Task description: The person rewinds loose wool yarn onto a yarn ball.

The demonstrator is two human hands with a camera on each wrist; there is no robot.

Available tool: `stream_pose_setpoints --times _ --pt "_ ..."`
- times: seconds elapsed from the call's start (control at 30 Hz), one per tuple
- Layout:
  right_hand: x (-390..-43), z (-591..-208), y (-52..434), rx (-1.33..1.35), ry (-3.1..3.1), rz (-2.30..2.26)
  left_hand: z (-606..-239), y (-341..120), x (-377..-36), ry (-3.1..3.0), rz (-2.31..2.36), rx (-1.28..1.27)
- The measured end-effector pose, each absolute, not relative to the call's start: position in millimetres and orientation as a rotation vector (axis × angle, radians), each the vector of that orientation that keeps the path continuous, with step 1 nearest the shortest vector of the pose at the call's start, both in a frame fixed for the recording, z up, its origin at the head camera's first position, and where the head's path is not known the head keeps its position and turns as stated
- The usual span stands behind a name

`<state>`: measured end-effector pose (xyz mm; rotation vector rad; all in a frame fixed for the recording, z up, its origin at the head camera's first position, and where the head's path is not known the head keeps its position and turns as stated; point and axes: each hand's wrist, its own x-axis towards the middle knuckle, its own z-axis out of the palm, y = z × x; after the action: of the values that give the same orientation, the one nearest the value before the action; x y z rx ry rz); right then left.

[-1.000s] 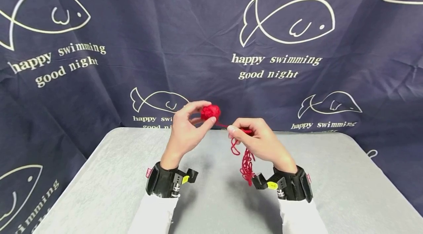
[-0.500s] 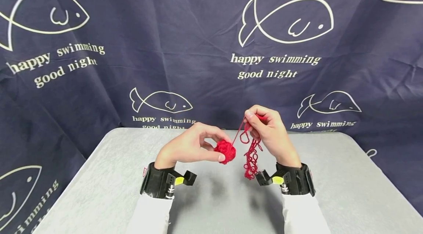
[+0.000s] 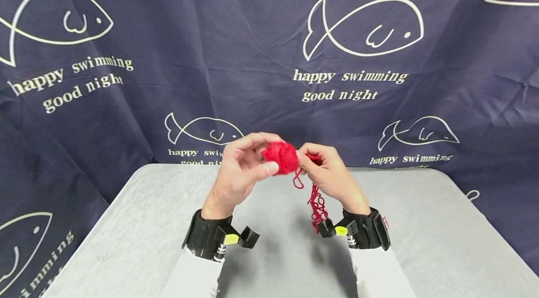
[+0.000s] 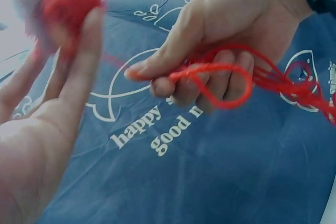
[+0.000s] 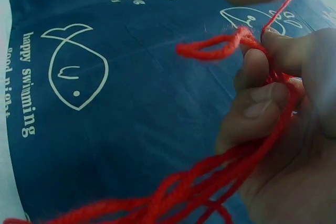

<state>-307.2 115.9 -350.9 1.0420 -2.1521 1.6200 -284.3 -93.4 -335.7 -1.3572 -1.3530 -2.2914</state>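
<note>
The left-hand grip (image 3: 242, 167) is pinched on a red yarn ball (image 3: 281, 157), raised again from half a second ago to meet the right hand (image 3: 328, 174) at 3 o'clock, which clasps the loose strands (image 3: 316, 207) above the tabletop (image 3: 126, 242), suggesting another wrap.

Fuzzy red wool ball (image 3: 281, 157), loose matt yarn strands (image 3: 316, 204); grey matt tabletop (image 3: 442, 242); creased printed cloth backdrop (image 3: 252, 54).

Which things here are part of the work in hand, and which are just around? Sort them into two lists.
In the work:
- red yarn ball, held by the left hand
- loose red yarn, gripped by the right hand and hanging from it

Just around:
- grey table
- dark blue fish-print cloth behind
</note>
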Motion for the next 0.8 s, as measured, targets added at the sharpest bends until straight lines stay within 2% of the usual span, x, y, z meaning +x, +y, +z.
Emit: stream_pose_setpoints --times 0.23,0.47,0.6,0.8 --pt "-301 -351 104 1.108 -2.283 1.514 -333 -89 -287 -1.087 -2.43 -0.866" --pt "-289 -347 97 1.17 -2.356 1.38 -338 -89 -297 -1.19 -2.124 -0.503" --pt "-283 -342 98 1.176 -2.332 1.352 -344 -95 -303 -1.491 -1.822 -0.451" --pt "-279 -334 108 1.135 -2.209 1.406 -348 -107 -304 -1.968 -1.605 -0.616"
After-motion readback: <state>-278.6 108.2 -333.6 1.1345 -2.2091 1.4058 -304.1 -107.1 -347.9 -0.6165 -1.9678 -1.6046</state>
